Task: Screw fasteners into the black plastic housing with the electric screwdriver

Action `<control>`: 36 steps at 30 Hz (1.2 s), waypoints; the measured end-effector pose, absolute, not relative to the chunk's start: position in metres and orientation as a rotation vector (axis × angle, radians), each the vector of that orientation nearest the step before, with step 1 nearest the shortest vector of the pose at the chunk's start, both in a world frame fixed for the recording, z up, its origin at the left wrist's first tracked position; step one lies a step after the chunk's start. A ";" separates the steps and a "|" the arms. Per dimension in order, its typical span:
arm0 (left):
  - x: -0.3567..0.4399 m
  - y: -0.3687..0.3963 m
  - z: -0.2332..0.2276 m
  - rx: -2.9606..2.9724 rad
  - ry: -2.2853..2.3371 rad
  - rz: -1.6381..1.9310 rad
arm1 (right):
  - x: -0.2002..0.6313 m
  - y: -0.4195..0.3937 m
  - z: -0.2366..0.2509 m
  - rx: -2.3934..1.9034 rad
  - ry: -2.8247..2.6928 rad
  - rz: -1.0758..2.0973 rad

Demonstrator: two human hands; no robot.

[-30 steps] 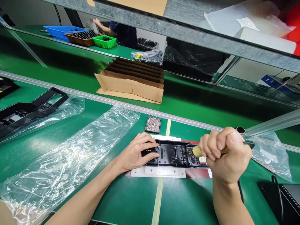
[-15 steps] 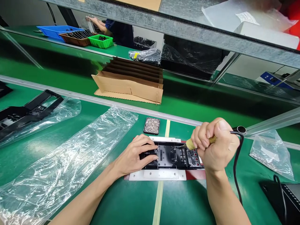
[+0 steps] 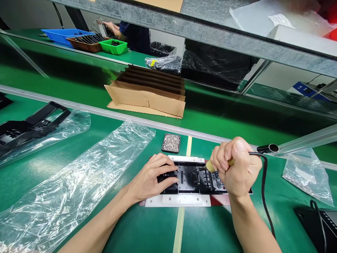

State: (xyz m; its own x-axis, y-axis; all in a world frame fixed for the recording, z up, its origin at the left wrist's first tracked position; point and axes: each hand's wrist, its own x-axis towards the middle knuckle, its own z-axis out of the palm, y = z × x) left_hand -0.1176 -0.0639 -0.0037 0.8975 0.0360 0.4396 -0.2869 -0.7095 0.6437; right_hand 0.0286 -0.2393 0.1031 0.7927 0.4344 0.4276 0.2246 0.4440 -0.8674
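A: In the head view, where is the black housing (image 3: 187, 179) placed?
B: It is set in a white-and-red fixture (image 3: 181, 200) on the desk (image 3: 210, 228).
A: How are the fingers held?
B: The housing's left end is covered by the left hand (image 3: 151, 176), fingers half spread; whether anything is gripped cannot be told. A yellow-handled corded tool (image 3: 209, 166) is clasped in the right hand (image 3: 236, 167), fingers curled, tip pointed at the housing's middle. A tray (image 3: 170, 151) of small pieces is placed near the fixture's far edge.
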 end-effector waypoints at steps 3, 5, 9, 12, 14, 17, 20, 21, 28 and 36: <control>-0.118 -0.064 -0.004 2.297 -0.173 0.555 | 0.029 -0.238 0.102 -1.131 -0.678 0.146; -0.118 -0.064 -0.004 2.295 -0.169 0.554 | 0.029 -0.237 0.102 -1.142 -0.675 0.152; -0.118 -0.064 -0.005 2.303 -0.167 0.546 | 0.030 -0.235 0.100 -1.146 -0.685 0.167; -0.119 -0.064 -0.004 2.312 -0.166 0.537 | 0.029 -0.234 0.098 -1.144 -0.693 0.178; -0.119 -0.063 -0.004 2.319 -0.169 0.527 | 0.029 -0.233 0.097 -1.141 -0.694 0.191; -0.119 -0.063 -0.003 2.332 -0.176 0.509 | 0.029 -0.233 0.096 -1.136 -0.696 0.218; -0.119 -0.062 -0.002 2.341 -0.176 0.505 | 0.030 -0.233 0.095 -1.129 -0.703 0.243; -0.120 -0.062 -0.002 2.341 -0.177 0.505 | 0.030 -0.233 0.095 -1.123 -0.706 0.253; -0.120 -0.061 -0.003 2.334 -0.195 0.538 | 0.032 -0.231 0.090 -1.076 -0.715 0.288; -0.121 -0.061 0.001 2.354 -0.157 0.495 | 0.031 -0.231 0.086 -1.084 -0.695 0.359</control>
